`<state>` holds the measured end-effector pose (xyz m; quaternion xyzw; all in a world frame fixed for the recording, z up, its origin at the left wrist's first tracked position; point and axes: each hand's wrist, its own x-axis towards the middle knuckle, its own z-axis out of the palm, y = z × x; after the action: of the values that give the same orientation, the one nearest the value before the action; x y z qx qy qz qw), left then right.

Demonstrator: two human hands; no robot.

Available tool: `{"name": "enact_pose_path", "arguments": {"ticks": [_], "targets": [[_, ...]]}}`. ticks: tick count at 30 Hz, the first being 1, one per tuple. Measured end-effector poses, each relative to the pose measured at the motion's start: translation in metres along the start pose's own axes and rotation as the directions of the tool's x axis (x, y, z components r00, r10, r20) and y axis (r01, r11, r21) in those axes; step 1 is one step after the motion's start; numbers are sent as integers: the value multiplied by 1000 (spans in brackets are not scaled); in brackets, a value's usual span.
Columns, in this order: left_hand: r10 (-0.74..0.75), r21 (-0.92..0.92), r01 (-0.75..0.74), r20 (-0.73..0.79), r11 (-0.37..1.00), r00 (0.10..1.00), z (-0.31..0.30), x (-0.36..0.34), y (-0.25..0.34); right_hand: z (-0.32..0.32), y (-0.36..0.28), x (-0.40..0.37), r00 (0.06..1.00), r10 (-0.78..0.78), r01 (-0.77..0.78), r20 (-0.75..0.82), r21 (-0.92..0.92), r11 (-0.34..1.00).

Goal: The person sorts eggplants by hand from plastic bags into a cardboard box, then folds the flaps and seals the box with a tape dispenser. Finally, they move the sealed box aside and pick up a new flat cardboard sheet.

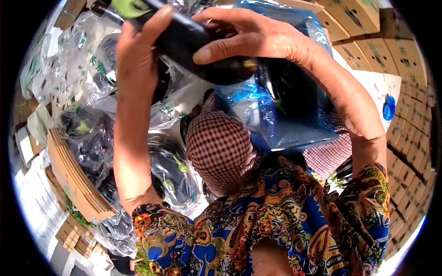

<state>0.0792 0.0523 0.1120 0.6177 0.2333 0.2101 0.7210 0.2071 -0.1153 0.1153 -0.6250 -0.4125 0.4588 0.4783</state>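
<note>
Left hand and right hand both clasp one dark eggplant; light, even pressure probably best keeps it unbruised.

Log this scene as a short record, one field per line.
left hand: holding a dark eggplant near its green cap
right hand: on the same eggplant, toward its other end
before the body: blue plastic bag with more eggplants
left side: clear plastic bags, stacked cardboard sheets
right side: stacked cartons
</note>
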Motion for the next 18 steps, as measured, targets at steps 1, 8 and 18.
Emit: {"name": "enact_pose_path", "arguments": {"ticks": [1, 8, 18], "targets": [[-59, 39, 60, -38, 997, 998, 10, 2, -3, -5, -5, -8, 999, -24, 19, -31, -139, 990], [-140, 229, 77, 274, 970, 951, 92, 1, 2, -43, 18, -81, 997, -14, 4, -76, -123, 992], [-423, 364, 252, 535, 897, 731, 130, 9, -43, -56, 90, -135, 981, 150, -192, 124, 502, 843]]}}
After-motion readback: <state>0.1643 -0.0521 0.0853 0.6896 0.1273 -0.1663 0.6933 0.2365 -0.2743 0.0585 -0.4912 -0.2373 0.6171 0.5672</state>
